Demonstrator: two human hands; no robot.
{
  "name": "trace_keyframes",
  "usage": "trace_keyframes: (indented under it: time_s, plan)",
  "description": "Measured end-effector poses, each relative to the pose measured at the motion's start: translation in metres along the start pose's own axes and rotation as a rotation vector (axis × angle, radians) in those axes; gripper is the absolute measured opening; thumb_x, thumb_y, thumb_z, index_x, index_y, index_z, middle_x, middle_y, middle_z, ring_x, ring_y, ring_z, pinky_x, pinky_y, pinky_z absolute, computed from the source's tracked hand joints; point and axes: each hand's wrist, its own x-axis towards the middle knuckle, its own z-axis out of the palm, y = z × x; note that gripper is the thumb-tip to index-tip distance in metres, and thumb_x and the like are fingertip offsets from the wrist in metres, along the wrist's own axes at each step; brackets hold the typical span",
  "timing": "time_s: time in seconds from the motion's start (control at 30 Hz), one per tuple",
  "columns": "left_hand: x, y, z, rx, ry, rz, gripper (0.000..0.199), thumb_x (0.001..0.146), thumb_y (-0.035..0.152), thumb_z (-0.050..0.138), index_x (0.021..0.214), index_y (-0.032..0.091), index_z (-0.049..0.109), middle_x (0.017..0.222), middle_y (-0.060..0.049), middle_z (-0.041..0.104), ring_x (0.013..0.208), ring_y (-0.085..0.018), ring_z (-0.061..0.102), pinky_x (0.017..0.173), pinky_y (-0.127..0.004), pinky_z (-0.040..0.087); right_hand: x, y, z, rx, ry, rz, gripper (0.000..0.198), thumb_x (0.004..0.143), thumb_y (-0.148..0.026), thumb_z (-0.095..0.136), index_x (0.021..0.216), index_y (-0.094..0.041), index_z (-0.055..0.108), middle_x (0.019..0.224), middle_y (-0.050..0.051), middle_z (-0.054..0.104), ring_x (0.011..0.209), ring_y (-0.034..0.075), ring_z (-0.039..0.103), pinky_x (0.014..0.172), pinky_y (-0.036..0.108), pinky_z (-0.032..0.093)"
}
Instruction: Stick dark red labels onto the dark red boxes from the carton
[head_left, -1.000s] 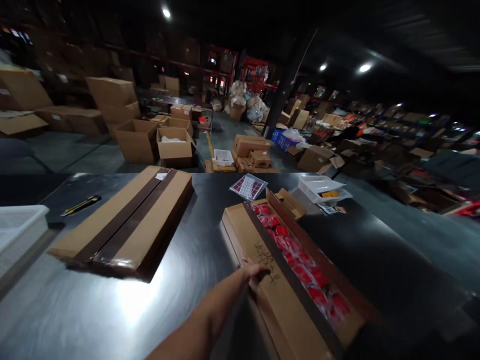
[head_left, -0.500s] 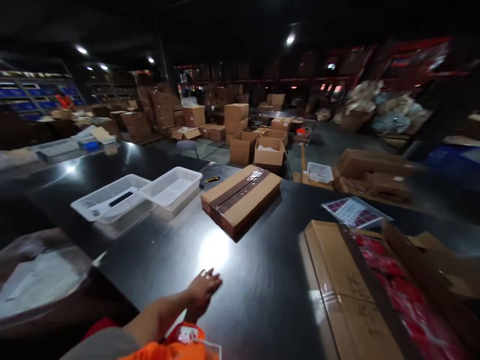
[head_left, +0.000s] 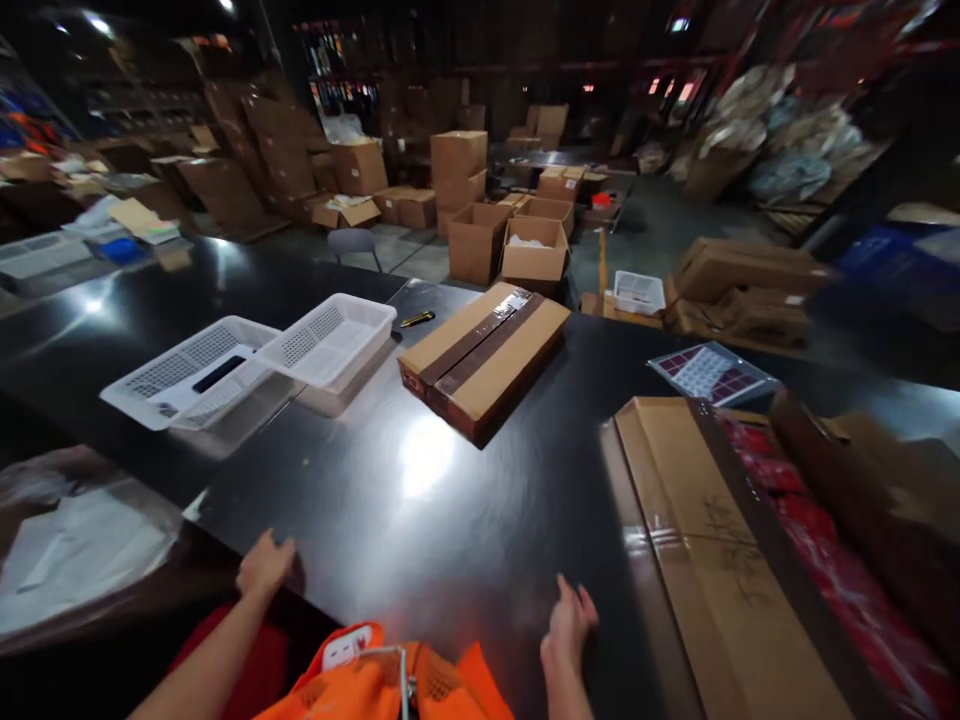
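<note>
My left hand [head_left: 264, 566] rests at the near edge of the black table [head_left: 360, 520], fingers loose, holding nothing. Empty as well, my right hand [head_left: 568, 627] hovers over the table with fingers apart, just left of the long open cardboard box [head_left: 720, 560] filled with red packets [head_left: 840, 590]. A sealed brown box [head_left: 484, 355] with dark tape lies mid-table, beyond both hands. An orange vest [head_left: 390, 680] shows at the bottom edge.
Two white plastic baskets [head_left: 247, 360] sit on the left of the table, a yellow utility knife [head_left: 417, 319] behind them. A red-and-white sheet [head_left: 711, 372] lies far right. Clear plastic bags [head_left: 75, 550] lie lower left. Stacked cartons [head_left: 480, 220] cover the floor beyond.
The view swung left and down. My left hand left the open box's flap and pulled back to the table's near edge; my right hand has come into view.
</note>
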Motion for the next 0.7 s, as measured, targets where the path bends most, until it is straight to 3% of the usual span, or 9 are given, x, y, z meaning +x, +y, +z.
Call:
trace_keyframes:
  time_s: [0.1,0.23,0.4,0.47,0.57,0.7]
  plan:
    - [0.016,0.08,0.007,-0.047,0.005,0.301,0.055,0.101,0.022,0.036,0.141,-0.014,0.045,0.139,-0.032,0.058,0.134,-0.045,0.053,0.109,-0.048,0.044,0.047,-0.05,0.038,0.007,0.013,-0.006,0.03,0.102,-0.033,0.048,0.121,-0.016,0.062,0.119,0.013,0.068,0.108,0.026,0.068,0.093,0.04,0.059]
    - [0.044,0.167,0.01,-0.083,-0.034,0.599,0.051,0.101,0.019,0.045,0.146,-0.005,0.044,0.152,-0.025,0.051,0.145,-0.036,0.043,0.122,-0.041,0.03,0.136,-0.137,0.073,-0.054,-0.135,-0.248,0.041,0.094,-0.03,0.054,0.132,-0.015,0.058,0.136,0.015,0.065,0.128,0.028,0.059,0.113,0.045,0.046]
    - [0.092,0.25,-0.004,-0.087,-0.058,0.798,0.052,0.095,0.02,0.056,0.145,0.005,0.051,0.155,-0.025,0.048,0.15,-0.038,0.038,0.12,-0.051,0.035,0.225,-0.225,0.112,-0.207,-0.339,-0.5,0.052,0.095,-0.022,0.054,0.147,-0.016,0.052,0.156,0.013,0.052,0.151,0.03,0.036,0.122,0.053,0.032]
    - [0.114,0.283,-0.012,-0.082,-0.044,0.86,0.051,0.092,0.019,0.059,0.142,0.011,0.056,0.153,-0.022,0.051,0.147,-0.034,0.043,0.12,-0.047,0.038,0.245,-0.244,0.123,-0.258,-0.393,-0.561,0.051,0.094,-0.022,0.058,0.145,-0.017,0.055,0.155,0.012,0.053,0.153,0.031,0.032,0.122,0.056,0.03]
    - [0.144,0.332,-0.019,-0.073,-0.021,0.934,0.046,0.094,0.018,0.053,0.138,0.012,0.059,0.146,-0.018,0.059,0.139,-0.027,0.053,0.117,-0.038,0.041,0.261,-0.265,0.127,-0.329,-0.408,-0.633,0.038,0.095,-0.031,0.062,0.132,-0.02,0.066,0.142,0.013,0.064,0.144,0.032,0.043,0.123,0.061,0.024]
    - [0.163,0.387,-0.014,-0.048,0.01,0.937,0.047,0.101,0.034,0.045,0.14,0.01,0.058,0.141,-0.021,0.061,0.134,-0.033,0.055,0.114,-0.045,0.042,0.264,-0.283,0.107,-0.432,-0.248,-0.696,0.029,0.089,-0.045,0.068,0.107,-0.023,0.071,0.114,0.009,0.074,0.12,0.032,0.057,0.115,0.058,0.03]
